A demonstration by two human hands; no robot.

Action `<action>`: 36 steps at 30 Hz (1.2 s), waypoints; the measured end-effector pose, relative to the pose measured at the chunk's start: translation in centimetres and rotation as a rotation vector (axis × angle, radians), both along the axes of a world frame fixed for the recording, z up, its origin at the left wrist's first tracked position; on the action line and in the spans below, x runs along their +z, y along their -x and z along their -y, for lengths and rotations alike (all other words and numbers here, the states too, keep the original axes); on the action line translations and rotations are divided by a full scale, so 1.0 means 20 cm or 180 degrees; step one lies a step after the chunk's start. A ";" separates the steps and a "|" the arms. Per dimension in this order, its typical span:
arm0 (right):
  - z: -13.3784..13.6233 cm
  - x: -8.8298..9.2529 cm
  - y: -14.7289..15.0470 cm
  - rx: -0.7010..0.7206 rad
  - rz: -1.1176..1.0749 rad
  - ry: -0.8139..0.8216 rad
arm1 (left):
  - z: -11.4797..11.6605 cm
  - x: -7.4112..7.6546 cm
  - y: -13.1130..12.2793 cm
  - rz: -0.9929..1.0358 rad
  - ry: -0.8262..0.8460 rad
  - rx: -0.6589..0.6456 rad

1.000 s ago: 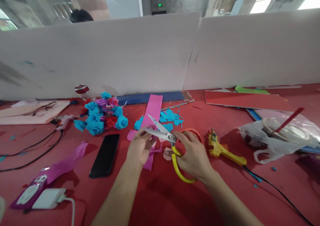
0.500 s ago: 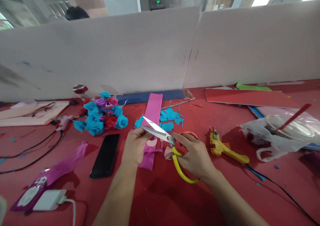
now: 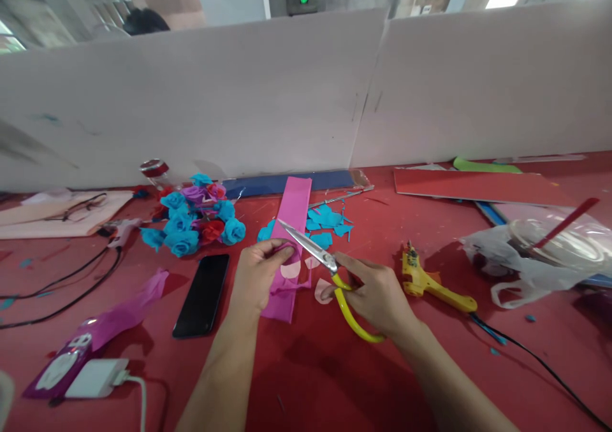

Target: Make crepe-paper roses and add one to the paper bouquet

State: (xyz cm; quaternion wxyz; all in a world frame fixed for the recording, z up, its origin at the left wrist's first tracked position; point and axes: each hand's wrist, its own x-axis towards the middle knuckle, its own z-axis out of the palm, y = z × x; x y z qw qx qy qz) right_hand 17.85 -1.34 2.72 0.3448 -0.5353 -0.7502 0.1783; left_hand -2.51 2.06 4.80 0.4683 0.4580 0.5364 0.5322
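My right hand (image 3: 373, 295) grips the scissors (image 3: 313, 246) by their yellow handles, the closed blades pointing up and left. My left hand (image 3: 253, 276) pinches a small magenta crepe paper piece (image 3: 283, 252) just left of the blades. Beneath both hands lies a long pink crepe paper strip (image 3: 295, 199), with crumpled magenta paper on its near part. A pale pink petal-shaped piece (image 3: 323, 292) rests on the table beside my right fingers. Cut blue paper pieces (image 3: 326, 218) are scattered just beyond the scissors.
Blue, red and purple paper roses (image 3: 184, 222) cluster at the left, behind a black phone (image 3: 201, 297). A yellow glue gun (image 3: 430, 285) with a cord lies at the right, near a plastic bag (image 3: 497, 247). A white partition (image 3: 215, 113) stands behind the red table (image 3: 335, 381).
The scissor blades have gone from open to closed and moved slightly right, away from my left hand. My left hand still pinches the magenta paper, which now shows more clearly.
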 end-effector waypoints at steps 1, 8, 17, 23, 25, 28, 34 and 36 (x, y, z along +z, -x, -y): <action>0.00 0.01 0.00 -0.0026 -0.0147 0.0126 | 0.00 0.00 0.00 -0.0141 -0.0100 0.0121; 0.01 0.07 0.03 -0.0102 -0.0608 0.0483 | 0.05 0.00 -0.03 -0.1433 -0.1477 0.1227; 0.07 0.00 0.11 0.0036 -0.0186 0.0407 | 0.08 -0.05 -0.03 -0.2425 -0.2342 0.1715; 0.10 -0.03 0.16 0.0026 0.0103 0.0300 | 0.10 -0.08 -0.05 -0.2801 -0.2457 0.1678; 0.10 -0.03 0.16 0.0032 0.0082 0.0332 | 0.11 -0.09 -0.05 -0.2848 -0.2473 0.1672; 0.11 -0.02 0.16 0.0060 0.0002 0.0389 | 0.11 -0.09 -0.05 -0.2986 -0.2688 0.1741; 0.12 -0.03 0.17 0.0120 -0.0171 0.0512 | 0.10 -0.06 -0.07 -0.3444 -0.3395 0.2050; 0.12 -0.04 0.18 0.0134 -0.0182 0.0539 | 0.09 -0.06 -0.07 -0.3503 -0.3517 0.2075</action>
